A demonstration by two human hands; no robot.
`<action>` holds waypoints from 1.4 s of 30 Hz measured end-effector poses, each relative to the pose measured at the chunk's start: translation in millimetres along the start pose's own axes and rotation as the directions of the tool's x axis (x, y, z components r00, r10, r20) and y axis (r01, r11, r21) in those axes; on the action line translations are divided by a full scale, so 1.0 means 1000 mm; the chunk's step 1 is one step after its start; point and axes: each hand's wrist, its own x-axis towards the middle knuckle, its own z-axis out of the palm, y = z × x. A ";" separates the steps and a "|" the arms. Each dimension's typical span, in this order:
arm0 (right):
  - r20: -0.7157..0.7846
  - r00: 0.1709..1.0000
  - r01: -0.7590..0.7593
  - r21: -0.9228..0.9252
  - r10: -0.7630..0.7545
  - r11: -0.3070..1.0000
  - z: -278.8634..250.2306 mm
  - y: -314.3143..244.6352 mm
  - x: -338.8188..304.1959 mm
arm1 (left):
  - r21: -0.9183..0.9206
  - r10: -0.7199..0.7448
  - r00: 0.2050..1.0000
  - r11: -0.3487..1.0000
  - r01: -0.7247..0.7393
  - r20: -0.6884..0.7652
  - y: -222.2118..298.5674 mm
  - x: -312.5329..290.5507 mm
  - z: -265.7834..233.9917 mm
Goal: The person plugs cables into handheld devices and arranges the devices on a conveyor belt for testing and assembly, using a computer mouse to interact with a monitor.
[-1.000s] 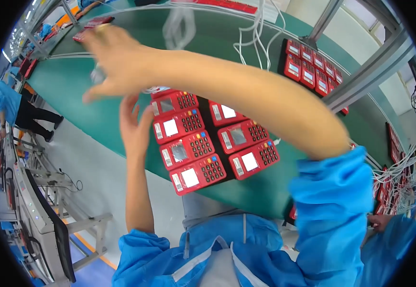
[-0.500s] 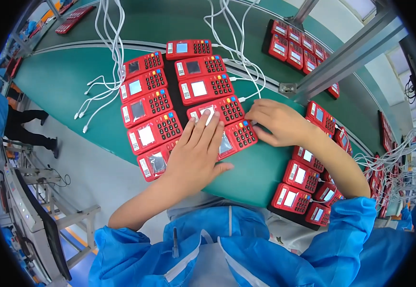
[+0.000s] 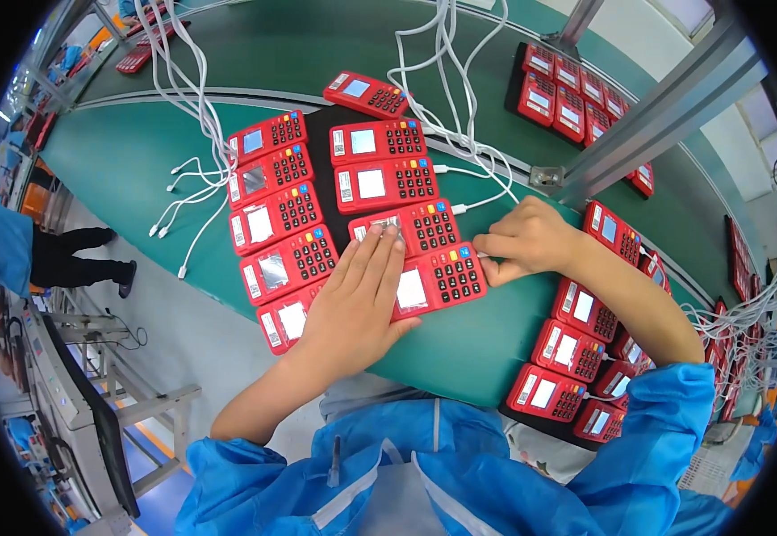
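My left hand [image 3: 353, 299] lies flat with its fingers stretched over the lower terminals of the right column, resting on a red card payment terminal [image 3: 433, 230] and the left part of the nearest one [image 3: 440, 282]. At that nearest terminal's right end, my right hand [image 3: 531, 239] is closed in a pinch. What its fingertips hold is mostly hidden; a small white bit shows there. White cables [image 3: 487, 171] run to the right ends of terminals just above. Beside them stands a left column of red terminals [image 3: 288, 257]. A tilted terminal [image 3: 366, 94] lies at the far end.
On the green table [image 3: 138, 165], loose white cable plugs [image 3: 174, 228] lie at left. More red terminals [image 3: 560, 350] are stacked at right, and others [image 3: 576, 94] lie beyond a metal post [image 3: 665, 98]. Another person's dark-clad legs [image 3: 76, 259] show at far left.
The view has shifted slightly. My right fingers have closed tighter at the nearest terminal's end. The far terminal has turned askew, and the nearest terminal's screen now shows white.
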 end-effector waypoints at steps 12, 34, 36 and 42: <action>-0.013 0.982 -0.188 -0.070 0.188 0.980 -0.027 0.015 -0.004 | 0.008 0.005 1.000 1.000 -0.006 0.011 -0.004 -0.006 -0.002; 0.071 0.924 -0.378 0.027 0.375 0.925 0.024 0.032 0.042 | -0.062 0.056 0.998 0.996 -0.056 -0.008 -0.028 0.023 -0.024; 0.141 0.910 -0.400 0.046 0.390 0.915 0.025 0.043 0.050 | -0.019 0.021 1.000 1.000 -0.021 -0.013 -0.046 0.036 -0.016; 0.051 0.945 -0.323 0.003 0.322 0.947 0.034 0.060 0.046 | -0.008 -0.027 0.996 1.000 0.026 -0.081 -0.048 0.038 -0.002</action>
